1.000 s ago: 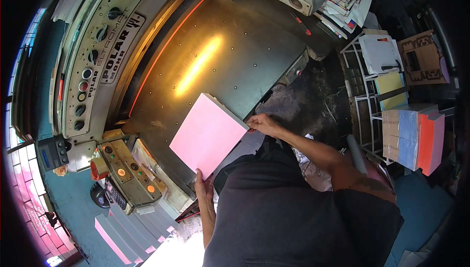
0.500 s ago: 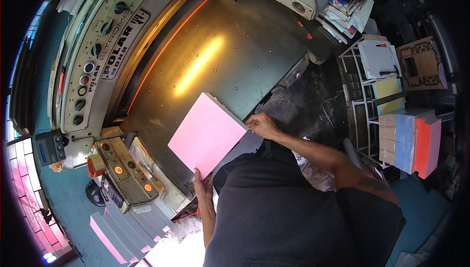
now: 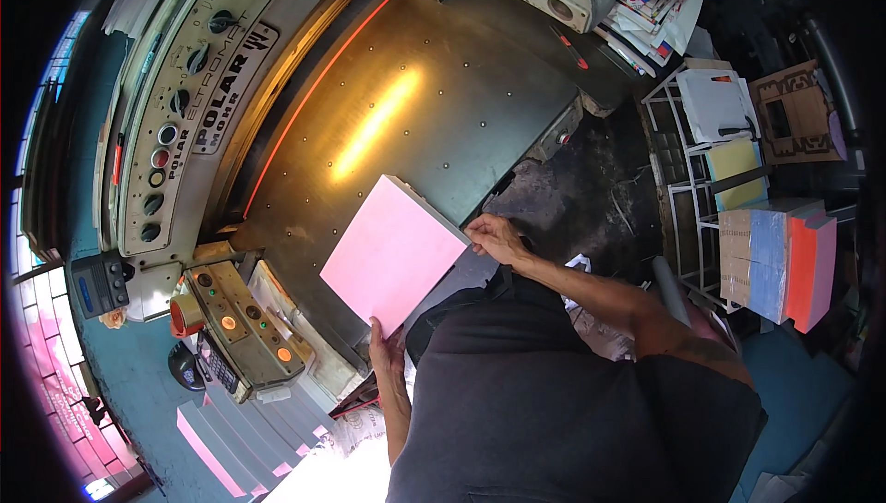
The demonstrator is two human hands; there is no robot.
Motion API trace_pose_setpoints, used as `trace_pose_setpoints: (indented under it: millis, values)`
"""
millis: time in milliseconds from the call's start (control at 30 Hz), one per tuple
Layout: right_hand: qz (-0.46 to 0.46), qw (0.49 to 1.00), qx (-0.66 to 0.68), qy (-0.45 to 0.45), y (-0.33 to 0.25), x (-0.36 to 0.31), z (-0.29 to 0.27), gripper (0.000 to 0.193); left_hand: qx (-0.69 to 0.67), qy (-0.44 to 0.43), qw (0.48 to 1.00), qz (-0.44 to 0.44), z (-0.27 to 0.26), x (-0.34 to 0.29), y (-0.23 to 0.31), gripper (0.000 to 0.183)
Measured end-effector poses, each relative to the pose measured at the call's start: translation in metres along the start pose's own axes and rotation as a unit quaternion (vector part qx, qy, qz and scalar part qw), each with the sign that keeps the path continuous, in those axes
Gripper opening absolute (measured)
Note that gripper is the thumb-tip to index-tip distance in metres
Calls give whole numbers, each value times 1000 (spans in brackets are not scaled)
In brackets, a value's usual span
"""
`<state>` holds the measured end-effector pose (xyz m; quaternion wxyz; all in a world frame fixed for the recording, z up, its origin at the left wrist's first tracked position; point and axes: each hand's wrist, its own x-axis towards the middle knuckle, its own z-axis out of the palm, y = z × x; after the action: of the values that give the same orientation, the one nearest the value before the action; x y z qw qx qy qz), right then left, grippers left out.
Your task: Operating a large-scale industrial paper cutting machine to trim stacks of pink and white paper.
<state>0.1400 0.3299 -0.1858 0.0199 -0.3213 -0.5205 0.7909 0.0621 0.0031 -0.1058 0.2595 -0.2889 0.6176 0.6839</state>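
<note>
A thick square stack of pink paper (image 3: pixel 395 254) lies at the front edge of the metal machine table (image 3: pixel 443 88), turned at an angle. My left hand (image 3: pixel 388 348) grips its near left corner, the thumb on top and the other fingers hidden beneath or behind it. At the right corner of the stack, my right hand (image 3: pixel 496 239) is closed, its fingertips pinching the edge of the paper. A red line of light runs along the table's far left side, in front of the paper cutter's body (image 3: pixel 198 115) with its knobs and buttons.
A control box (image 3: pixel 242 318) with lit buttons stands left of the stack, beside a roll of tape (image 3: pixel 185 315). Grey and pink paper piles (image 3: pixel 249 438) are at lower left. On the right, a white rack (image 3: pixel 685 217) stands near wrapped colored paper stacks (image 3: pixel 771 263). A red cutter knife (image 3: pixel 569 49) lies at the back.
The view has shifted slightly. Both hands keep their places on the pink paper stack, which stays almost where it was on the table.
</note>
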Motion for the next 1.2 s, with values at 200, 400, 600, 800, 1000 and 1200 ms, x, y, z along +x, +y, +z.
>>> trace_pose_setpoints:
  millis: [200, 400, 600, 800, 1000, 1200]
  values:
    - [-22, 990, -136, 32, -40, -16, 17, 51, -40, 2, 999, 20, 5, -2, -2, 59]
    - [136, 983, -53, -113, -82, -16, 38, 77, -89, -6, 996, 7, -1, 4, -2, 53]
    - [162, 973, -18, -166, -98, -5, 50, 80, -97, -32, 995, 6, -4, -5, -5, 59]
    - [151, 965, -107, -186, -110, 12, 68, 61, 153, 175, 967, 105, -5, -52, -7, 58]
    - [167, 967, -79, -176, -135, 13, 94, 50, -33, -6, 999, -7, 9, -50, 1, 78]
    - [213, 958, -59, -180, -163, 12, 110, 41, -208, 39, 974, -78, 19, -42, 7, 111]
